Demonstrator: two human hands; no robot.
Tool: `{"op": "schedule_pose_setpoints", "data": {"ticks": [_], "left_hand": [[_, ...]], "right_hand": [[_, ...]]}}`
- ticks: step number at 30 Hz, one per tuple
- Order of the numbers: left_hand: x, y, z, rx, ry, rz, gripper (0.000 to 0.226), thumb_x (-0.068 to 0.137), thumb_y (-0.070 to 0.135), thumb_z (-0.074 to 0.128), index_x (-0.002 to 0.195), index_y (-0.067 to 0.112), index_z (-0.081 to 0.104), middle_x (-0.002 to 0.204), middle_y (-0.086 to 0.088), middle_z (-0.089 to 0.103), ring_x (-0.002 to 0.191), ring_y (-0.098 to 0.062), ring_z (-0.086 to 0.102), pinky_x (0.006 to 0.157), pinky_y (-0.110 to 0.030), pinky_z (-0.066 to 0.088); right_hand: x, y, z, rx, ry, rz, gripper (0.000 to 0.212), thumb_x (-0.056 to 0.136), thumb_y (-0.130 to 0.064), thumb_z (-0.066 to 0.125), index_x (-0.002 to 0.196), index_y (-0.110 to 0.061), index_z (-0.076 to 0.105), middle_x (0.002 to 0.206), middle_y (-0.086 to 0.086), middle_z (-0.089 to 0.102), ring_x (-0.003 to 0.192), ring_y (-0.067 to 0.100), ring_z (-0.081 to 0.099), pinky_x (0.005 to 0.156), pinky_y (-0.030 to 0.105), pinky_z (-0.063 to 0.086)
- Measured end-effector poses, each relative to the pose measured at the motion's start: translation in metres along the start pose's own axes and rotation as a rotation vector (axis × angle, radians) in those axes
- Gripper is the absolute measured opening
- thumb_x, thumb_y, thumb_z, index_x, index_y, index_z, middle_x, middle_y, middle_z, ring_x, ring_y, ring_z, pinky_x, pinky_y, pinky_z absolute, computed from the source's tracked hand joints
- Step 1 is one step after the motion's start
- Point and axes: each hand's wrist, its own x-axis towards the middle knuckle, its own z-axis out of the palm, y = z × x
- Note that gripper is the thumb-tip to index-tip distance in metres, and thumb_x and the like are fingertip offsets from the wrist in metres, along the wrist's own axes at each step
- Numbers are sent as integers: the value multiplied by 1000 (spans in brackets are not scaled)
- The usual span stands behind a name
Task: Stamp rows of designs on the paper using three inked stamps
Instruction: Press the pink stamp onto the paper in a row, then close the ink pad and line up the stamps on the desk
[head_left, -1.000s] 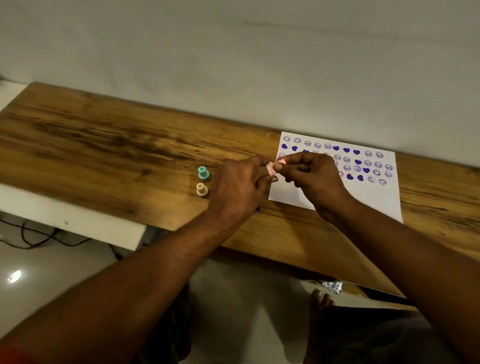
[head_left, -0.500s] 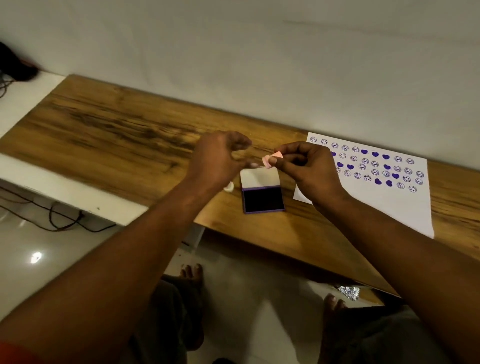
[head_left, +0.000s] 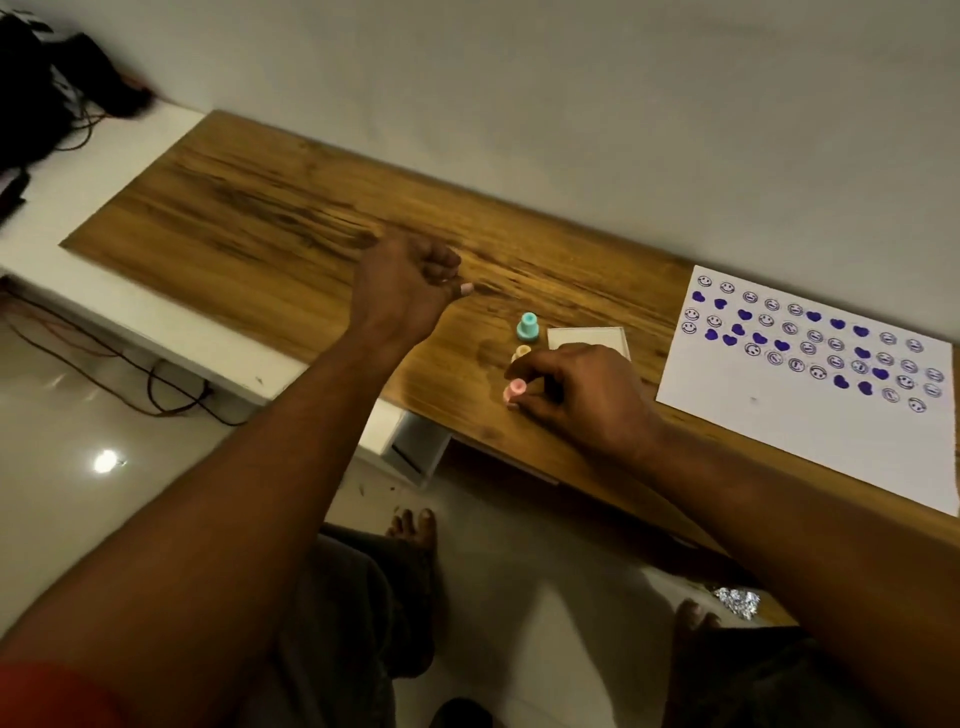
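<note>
On desk (head_left: 270, 218), pink stamp (head_left: 515, 391), earlier raised, is pinched by right hand (head_left: 582, 400); left hand (head_left: 410, 283) is withdrawn, loosely curled.

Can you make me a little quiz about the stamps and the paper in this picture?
1. True or false: the right hand is at the pink stamp.
2. Which stamp stands farthest from the person: A teal, B cream, C pink?
3. Fill in: the paper shows smiley faces and purple ____.

Key:
1. True.
2. A, the teal stamp; the cream stamp stands between the other two.
3. Hearts.
</note>
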Motion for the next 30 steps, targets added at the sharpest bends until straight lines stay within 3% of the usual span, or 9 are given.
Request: {"op": "schedule_pose_setpoints", "data": {"ticks": [2, 13, 15, 17, 20, 23, 26, 28, 30], "left_hand": [[-2, -3, -1, 45, -15, -1, 36, 76, 18, 95, 107, 11, 79, 102, -4, 80, 93, -10, 76, 94, -36, 62], [2, -13, 1, 59, -31, 7, 36, 75, 20, 95, 108, 14, 80, 101, -2, 81, 92, -7, 77, 93, -38, 63], [1, -9, 1, 61, -44, 20, 37, 77, 20, 94, 110, 13, 79, 105, -3, 81, 95, -8, 77, 94, -39, 62], [-7, 4, -2, 141, -25, 108, 36, 81, 26, 91, 113, 15, 79, 109, 0, 80, 98, -7, 75, 94, -37, 62], [-49, 39, 1, 365, 4, 350, 26, 90, 36, 81, 114, 26, 78, 106, 7, 81, 95, -7, 74, 87, -38, 62], [-110, 69, 32, 613, -338, 472, 29, 98, 50, 66, 121, 34, 73, 105, 7, 77, 92, -14, 69, 79, -39, 57], [-162, 73, 70, 844, -761, 502, 39, 103, 50, 59, 132, 22, 60, 119, -5, 68, 97, -22, 62, 81, -42, 52], [-179, 67, 83, 857, -856, 453, 60, 104, 48, 60, 150, 14, 44, 146, -15, 56, 124, -30, 59, 101, -48, 53], [-183, 62, 85, 843, -836, 423, 84, 103, 54, 57, 164, 8, 20, 169, -19, 29, 152, -34, 36, 121, -51, 39]], "right_hand": [[1, -1, 3, -12, -7, -13, 28, 94, -43, 75, 121, -38, 71, 110, -13, 76, 85, -7, 53, 69, 13, 40], [-1, -1, 5, -17, -16, -51, 33, 97, -43, 71, 128, -34, 69, 120, -9, 76, 105, 8, 69, 81, 28, 57], [-3, 2, -4, -26, 11, -64, 34, 97, -49, 69, 127, -34, 70, 116, -10, 77, 96, 4, 68, 75, 21, 54], [-3, 11, -20, -31, 76, -48, 31, 96, -51, 69, 121, -33, 73, 107, -12, 78, 82, 0, 65, 66, 16, 48], [-1, 38, -46, -40, 185, 76, 29, 93, -46, 75, 118, -30, 75, 104, -11, 79, 79, 4, 68, 66, 27, 56], [3, 69, -59, -37, 201, 210, 32, 91, -44, 79, 119, -29, 76, 110, -9, 78, 89, 9, 70, 68, 25, 51], [12, 84, -57, -140, 114, 212, 45, 91, -46, 78, 130, -27, 72, 127, -3, 74, 110, 18, 68, 80, 29, 50], [16, 85, -54, -204, 25, 168, 52, 92, -47, 75, 139, -26, 67, 138, 0, 69, 125, 24, 62, 93, 37, 52], [17, 84, -50, -241, -46, 130, 54, 93, -49, 73, 142, -27, 63, 144, 0, 65, 131, 26, 58, 101, 40, 51]]}}
